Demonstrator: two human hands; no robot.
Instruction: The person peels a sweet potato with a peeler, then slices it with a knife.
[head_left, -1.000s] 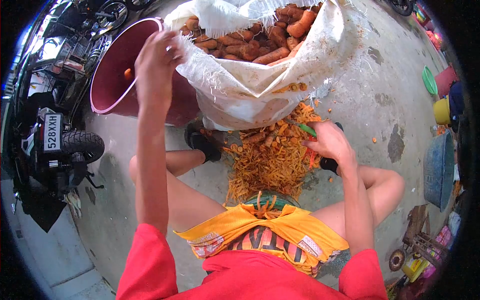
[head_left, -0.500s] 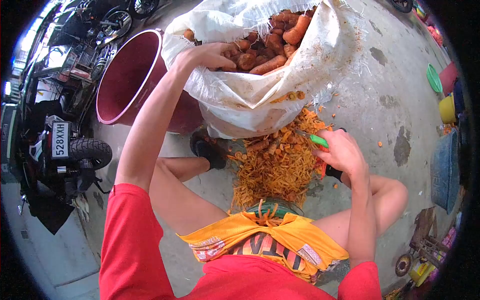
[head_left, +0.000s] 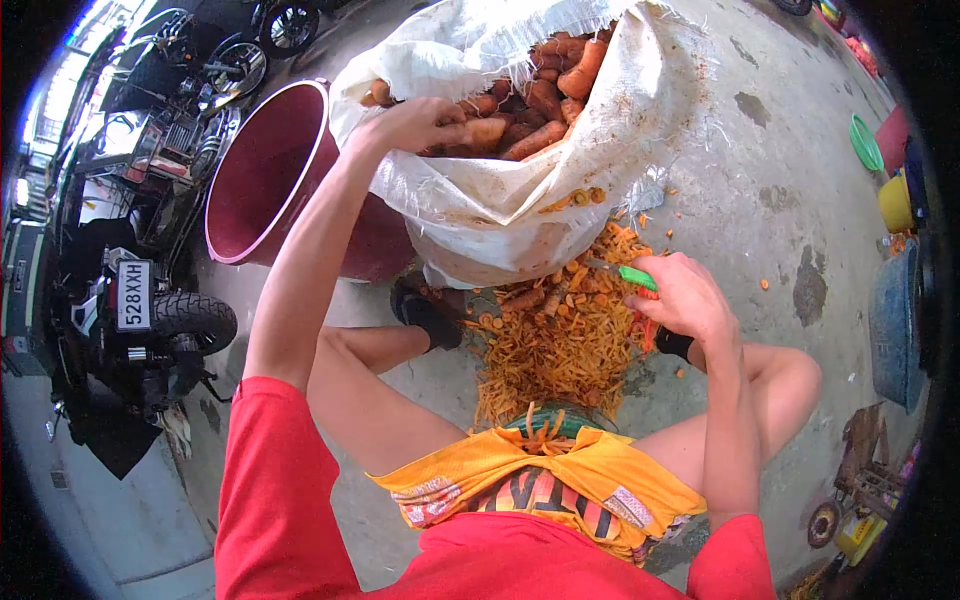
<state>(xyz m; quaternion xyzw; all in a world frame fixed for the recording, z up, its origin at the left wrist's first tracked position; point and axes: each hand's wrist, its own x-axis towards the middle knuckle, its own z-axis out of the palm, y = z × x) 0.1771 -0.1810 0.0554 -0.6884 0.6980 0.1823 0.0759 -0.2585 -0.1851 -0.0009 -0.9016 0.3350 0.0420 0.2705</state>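
Observation:
My left hand [head_left: 425, 124] is at the near left of the mouth of a white woven sack [head_left: 520, 205], its fingers closed around the end of a carrot [head_left: 484, 134]. Several more orange carrots [head_left: 545, 98] fill the sack's opening. In my right hand [head_left: 688, 295] is a green-handled knife [head_left: 637, 278], its thin blade pointing left over a heap of carrot peelings [head_left: 545, 355]. The heap, with small cut rounds in it, lies on the floor between my legs. Part of the left fingers' grip is hidden.
A dark red tub [head_left: 265, 185] leans left of the sack. Motorcycles [head_left: 165, 315] stand along the left. On the right are a blue basin [head_left: 896, 335], a yellow container [head_left: 893, 203] and a green round lid [head_left: 866, 142]. Peelings lie on a green rim [head_left: 570, 420] by my lap.
My left hand has curled its fingers, and a carrot now shows at their tips above the others. The right hand keeps the knife in nearly the same place. The view has shifted slightly.

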